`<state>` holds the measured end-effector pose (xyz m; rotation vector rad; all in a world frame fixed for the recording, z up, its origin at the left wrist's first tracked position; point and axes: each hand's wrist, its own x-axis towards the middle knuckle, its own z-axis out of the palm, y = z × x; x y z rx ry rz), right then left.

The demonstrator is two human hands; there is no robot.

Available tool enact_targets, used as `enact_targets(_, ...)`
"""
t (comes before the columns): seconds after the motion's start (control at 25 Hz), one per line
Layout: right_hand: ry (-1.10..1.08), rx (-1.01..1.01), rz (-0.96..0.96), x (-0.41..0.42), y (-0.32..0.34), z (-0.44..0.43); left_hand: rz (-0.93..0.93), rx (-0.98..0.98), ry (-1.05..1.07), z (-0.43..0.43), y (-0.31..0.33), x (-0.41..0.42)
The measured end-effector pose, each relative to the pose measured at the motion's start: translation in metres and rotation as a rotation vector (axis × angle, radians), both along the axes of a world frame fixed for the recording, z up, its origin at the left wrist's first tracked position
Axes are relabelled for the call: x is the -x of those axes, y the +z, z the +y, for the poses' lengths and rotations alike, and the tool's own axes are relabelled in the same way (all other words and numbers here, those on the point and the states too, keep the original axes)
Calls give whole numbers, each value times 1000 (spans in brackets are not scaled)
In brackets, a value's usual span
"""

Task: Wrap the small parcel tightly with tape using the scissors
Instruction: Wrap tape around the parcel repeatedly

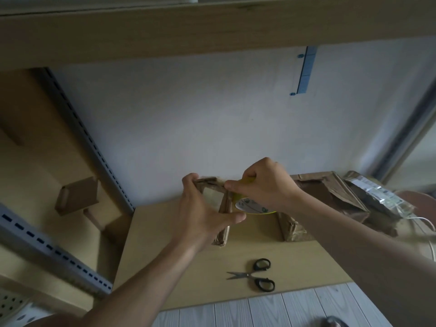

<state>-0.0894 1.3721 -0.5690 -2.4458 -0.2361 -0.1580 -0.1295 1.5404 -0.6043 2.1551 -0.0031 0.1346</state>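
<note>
Pinching with the right fingertips [230, 185] at the top edge of the small parcel [213, 195], middle of the frame; wrapped round the yellow tape roll [252, 205] with the rest of the right hand [264, 182]. Hooked over the parcel's upper left corner with the left fingers [190, 181], thumb stretched across its lower right side, and so clamped upright in the left hand [203, 208]. Cannot tell whether resting on the desk [306, 267] at the bottom end or held just clear of it. Probably laying a turn of tape over the top; cannot make out any free strip against the brown paper.

To do it well:
- Hold firm with the left hand and turn the parcel rather than swinging the roll.
- Stay close to the paper with the roll and pull steadily, to lay the tape taut and free of creases.
- Press down with a fingertip right behind the roll.
- Overlap each turn a little, and flatten loose folds at the ends first.
- Do not slacken before cutting; pin the tape with the left thumb, then reach for the scissors [256, 274], lying untouched in the lower middle of the frame, blades pointing left.
- Mind the other brown parcel [291, 226] just right of the roll
</note>
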Motion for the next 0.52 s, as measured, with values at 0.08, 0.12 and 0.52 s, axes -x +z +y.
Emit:
enact_targets(0.08,50,11,-12,1,0,2,-72,-62,18,2,-3,-3)
enact_targets(0.12,117,-20,22,2,3,-2,-88,-75,28,5,-1,-6)
enact_targets(0.52,392,27,93,-12,22,-52,-1,287,-4,50,15,-31)
